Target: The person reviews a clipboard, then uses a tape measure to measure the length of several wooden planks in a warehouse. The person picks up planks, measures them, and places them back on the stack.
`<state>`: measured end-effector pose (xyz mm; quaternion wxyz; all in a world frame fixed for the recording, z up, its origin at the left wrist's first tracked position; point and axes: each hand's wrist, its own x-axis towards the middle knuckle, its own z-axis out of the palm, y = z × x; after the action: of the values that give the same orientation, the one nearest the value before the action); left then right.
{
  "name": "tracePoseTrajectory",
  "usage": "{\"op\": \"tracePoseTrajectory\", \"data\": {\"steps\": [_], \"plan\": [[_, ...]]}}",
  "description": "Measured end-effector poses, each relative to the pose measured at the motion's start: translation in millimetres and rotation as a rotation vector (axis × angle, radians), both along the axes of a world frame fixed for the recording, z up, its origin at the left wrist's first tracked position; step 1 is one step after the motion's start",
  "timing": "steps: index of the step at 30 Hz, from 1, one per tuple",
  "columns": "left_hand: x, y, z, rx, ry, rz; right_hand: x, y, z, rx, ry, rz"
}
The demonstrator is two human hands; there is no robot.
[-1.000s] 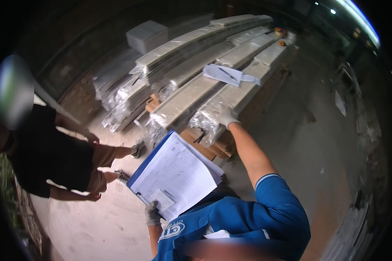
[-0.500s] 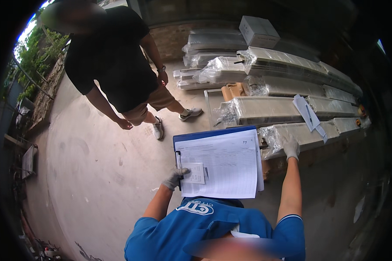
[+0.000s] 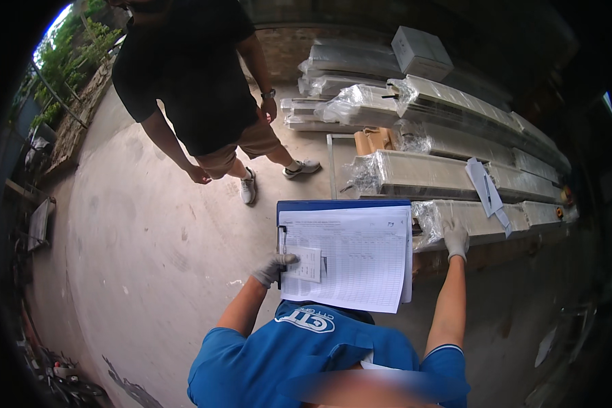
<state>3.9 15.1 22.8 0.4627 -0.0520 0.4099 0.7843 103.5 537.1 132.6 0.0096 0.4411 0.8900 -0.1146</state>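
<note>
My left hand, in a grey glove, grips the left edge of a blue clipboard by its black clip. Its thumb presses a small white slip onto the printed sheets on the board. To the right, my gloved right hand rests on top of the nearest long, pale, plastic-wrapped package, fingers stretched forward over it. Just beyond that hand, loose papers with a pen on them lie across the packages.
More long wrapped packages are stacked behind, with a white carton on top. Brown cardboard sits among them. A person in a black shirt stands on the concrete floor at the far left.
The view has shifted slightly, so the person and packages sit a little farther right. My left hand still holds the clipboard, and my right hand stays on the wrapped package.
</note>
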Motion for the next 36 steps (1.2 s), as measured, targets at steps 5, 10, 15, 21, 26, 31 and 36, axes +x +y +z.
{"op": "tracePoseTrajectory", "data": {"steps": [5,10,15,21,26,31,36], "plan": [[0.2,-2.7,-0.2,0.015,0.031,0.026,5.1,-33.5,5.1,-0.453,0.359,0.063],[-5.9,-2.9,8.8,-0.006,0.054,0.059,27.2,-97.8,12.8,-1.312,0.579,0.409],[-16.0,5.0,27.6,-0.060,0.036,-0.027,43.0,-135.8,22.1,-1.396,0.559,0.449],[-25.6,21.1,37.8,-0.214,0.087,-0.083,51.7,-152.5,15.6,-1.039,0.673,0.372],[-27.2,37.7,33.1,-0.177,0.104,-0.125,62.3,-145.7,1.5,-1.011,0.719,0.248],[-22.5,47.4,44.4,-0.211,0.156,-0.184,83.6,-130.0,-1.9,-1.326,0.567,0.229],[-19.8,50.6,53.7,-0.170,0.195,-0.254,99.9,-130.4,-8.0,-1.419,0.585,0.226]]}}
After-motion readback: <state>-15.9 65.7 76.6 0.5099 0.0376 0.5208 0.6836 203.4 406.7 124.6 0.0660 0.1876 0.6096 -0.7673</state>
